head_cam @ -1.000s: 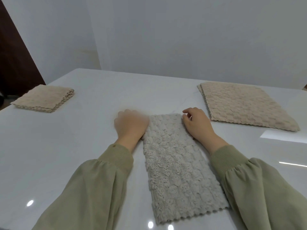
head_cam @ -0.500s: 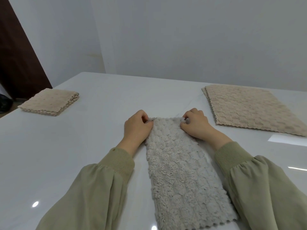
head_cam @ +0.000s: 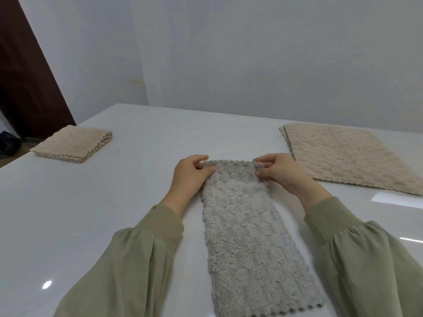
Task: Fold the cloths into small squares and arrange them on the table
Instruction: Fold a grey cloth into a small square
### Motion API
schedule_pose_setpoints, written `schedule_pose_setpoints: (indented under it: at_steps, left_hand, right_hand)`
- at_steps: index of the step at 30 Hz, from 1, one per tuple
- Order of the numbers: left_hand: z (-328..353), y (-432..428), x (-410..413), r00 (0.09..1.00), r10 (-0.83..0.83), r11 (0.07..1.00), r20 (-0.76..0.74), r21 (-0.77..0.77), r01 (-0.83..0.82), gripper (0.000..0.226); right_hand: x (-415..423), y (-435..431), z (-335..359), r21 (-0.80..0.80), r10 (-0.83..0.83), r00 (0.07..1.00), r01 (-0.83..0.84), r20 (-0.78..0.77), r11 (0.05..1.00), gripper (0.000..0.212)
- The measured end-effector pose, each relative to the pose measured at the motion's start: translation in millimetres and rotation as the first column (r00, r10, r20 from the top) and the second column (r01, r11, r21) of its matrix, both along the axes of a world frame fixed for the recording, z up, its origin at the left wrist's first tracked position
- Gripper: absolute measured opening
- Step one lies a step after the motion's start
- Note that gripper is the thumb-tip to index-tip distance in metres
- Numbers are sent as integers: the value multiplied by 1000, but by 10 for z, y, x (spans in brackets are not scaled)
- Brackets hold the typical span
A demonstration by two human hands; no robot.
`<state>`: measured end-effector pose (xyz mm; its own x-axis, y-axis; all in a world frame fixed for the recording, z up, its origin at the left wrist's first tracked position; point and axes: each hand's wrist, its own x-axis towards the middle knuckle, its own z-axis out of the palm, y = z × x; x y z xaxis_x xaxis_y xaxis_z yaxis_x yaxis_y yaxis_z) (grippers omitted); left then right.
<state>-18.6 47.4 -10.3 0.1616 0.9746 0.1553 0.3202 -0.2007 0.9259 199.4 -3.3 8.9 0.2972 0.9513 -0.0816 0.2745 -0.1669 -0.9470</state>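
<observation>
A grey fluffy cloth [head_cam: 247, 236], folded into a long strip, lies on the white table [head_cam: 91, 213] in front of me, running from the near edge away from me. My left hand [head_cam: 191, 177] pinches its far left corner between thumb and fingers. My right hand [head_cam: 278, 172] pinches the far right corner the same way. The far edge is lifted slightly off the table. A beige cloth [head_cam: 73, 144] folded into a small square sits at the far left. A stack of flat, unfolded beige cloths [head_cam: 343, 156] lies at the far right.
A white wall stands behind the table. A dark brown door [head_cam: 25, 76] is at the left, with a dark object [head_cam: 8, 144] on the floor below it. The table's left edge runs just beside the small folded square.
Both hands went from resting beside the strip's far end to pinching its two far corners. The far edge has lifted a little. The camera has tilted up slightly.
</observation>
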Motion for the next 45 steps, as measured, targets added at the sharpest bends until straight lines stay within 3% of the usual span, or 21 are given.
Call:
schedule_pose_setpoints:
  at_steps: [2,4,8,10,13,16,20,23,27,31,34,37,42,45]
  left_hand:
    - [-5,-2,5,1000,10,1000,-16,9,-9,34]
    - [-15,-8,10,999,2,1000,-40,18,-2,33]
    - [14,-53,33,997,17,1000,-80,20,-15,8]
    - [14,-54,39,990,75,996,-122,54,-69,29]
    - [71,-94,49,962,212,970,-171,157,-186,17]
    - [110,-163,78,971,240,939,11,251,-235,10]
    - [129,-254,108,960,149,954,239,220,-203,23]
    - [91,-301,81,930,49,994,365,71,-80,20]
    - [126,-457,26,875,36,995,482,-98,13,20]
    - [161,-631,17,852,14,977,524,-188,100,13]
    - [172,-745,-28,875,-22,956,484,-246,160,8]
    - [168,-865,-103,917,-101,928,386,-296,227,32]
    - [122,-947,-149,961,-230,922,153,-282,265,46]
    - [78,-893,-97,967,-241,939,82,-232,254,41]
  right_hand:
    - [31,-13,37,-95,58,998,-57,7,994,15]
    - [40,-21,67,-124,75,991,-61,113,990,7]
    - [17,-39,133,-77,-10,953,34,302,996,13]
    - [-1,-45,168,-78,-18,979,35,201,996,15]
    - [-125,-43,192,16,-73,996,72,43,997,21]
    - [-375,-34,149,264,-182,972,216,-149,940,25]
    - [-537,-149,39,528,-270,963,227,4,818,26]
    - [-531,-284,-11,519,-293,956,255,-10,816,20]
    - [-491,-464,-15,420,-321,941,337,-111,842,18]
    - [-487,-757,-3,359,-329,931,365,-160,859,15]
    - [-489,-981,5,326,-314,937,348,-153,879,16]
    - [-470,-1153,-33,258,-256,960,277,-112,926,15]
    - [-457,-1276,-107,123,-116,953,85,278,989,12]
    - [-432,-1245,-154,139,-130,934,88,332,986,13]
